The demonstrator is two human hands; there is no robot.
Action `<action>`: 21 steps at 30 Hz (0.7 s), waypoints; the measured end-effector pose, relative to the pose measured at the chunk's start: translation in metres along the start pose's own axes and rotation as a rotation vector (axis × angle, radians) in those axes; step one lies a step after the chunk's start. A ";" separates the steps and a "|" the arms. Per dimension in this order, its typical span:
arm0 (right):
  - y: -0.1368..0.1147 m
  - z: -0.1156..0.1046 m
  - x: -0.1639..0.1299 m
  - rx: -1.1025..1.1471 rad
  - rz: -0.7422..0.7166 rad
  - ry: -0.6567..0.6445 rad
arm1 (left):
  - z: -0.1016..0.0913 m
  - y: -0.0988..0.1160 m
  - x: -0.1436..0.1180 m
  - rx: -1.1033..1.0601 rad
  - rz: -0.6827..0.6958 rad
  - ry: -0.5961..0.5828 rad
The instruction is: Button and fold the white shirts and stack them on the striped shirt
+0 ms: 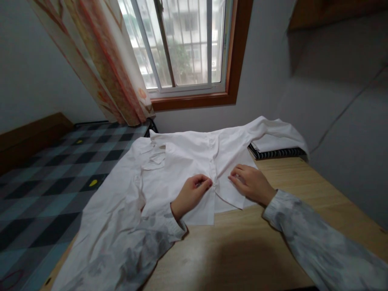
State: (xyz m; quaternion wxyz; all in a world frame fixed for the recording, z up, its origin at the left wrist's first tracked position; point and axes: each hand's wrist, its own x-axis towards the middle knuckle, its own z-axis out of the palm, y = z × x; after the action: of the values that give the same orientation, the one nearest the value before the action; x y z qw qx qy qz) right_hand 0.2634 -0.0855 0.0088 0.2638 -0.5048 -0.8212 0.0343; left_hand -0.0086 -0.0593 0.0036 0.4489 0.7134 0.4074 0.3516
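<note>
A white button-up shirt (188, 155) lies spread on the wooden table, its button placket running down the middle toward me. My left hand (194, 192) pinches the placket edge near the lower hem, thumb and forefinger together. Just right of the placket, my right hand (250, 182) hovers low over the right front panel, fingers curled and slightly apart, with nothing visible between them. The lower right panel folds back at a slant below the hands. One sleeve (275, 125) stretches to the far right; the left side of the shirt bunches in creases.
The wooden table (242, 250) extends toward me and to the right. A spiral-bound notebook (273, 153) lies partly under the right sleeve. At left is a bed with a checked cover (45, 194). Behind are a curtain (112, 68) and a barred window (188, 44).
</note>
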 end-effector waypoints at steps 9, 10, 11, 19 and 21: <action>0.034 -0.029 -0.065 0.075 -0.081 -0.142 | -0.006 0.016 -0.019 0.453 0.200 0.052; 0.034 -0.034 -0.070 0.105 -0.099 -0.132 | -0.010 0.021 -0.024 0.538 0.198 0.010; 0.033 -0.039 -0.074 0.144 -0.120 -0.131 | -0.016 0.026 -0.027 0.619 0.177 -0.031; 0.050 -0.046 -0.060 0.393 0.235 -0.046 | -0.111 0.037 -0.023 1.032 -0.095 0.157; 0.064 -0.034 -0.042 0.310 0.431 0.095 | -0.132 0.023 -0.015 1.030 -0.268 0.208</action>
State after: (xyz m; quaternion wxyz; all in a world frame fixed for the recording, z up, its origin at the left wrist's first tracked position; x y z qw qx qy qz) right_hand 0.3462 -0.0971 0.0009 0.3630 -0.6227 -0.6663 0.1913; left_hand -0.1238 -0.0323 0.0690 0.0392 0.7442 0.6569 0.1147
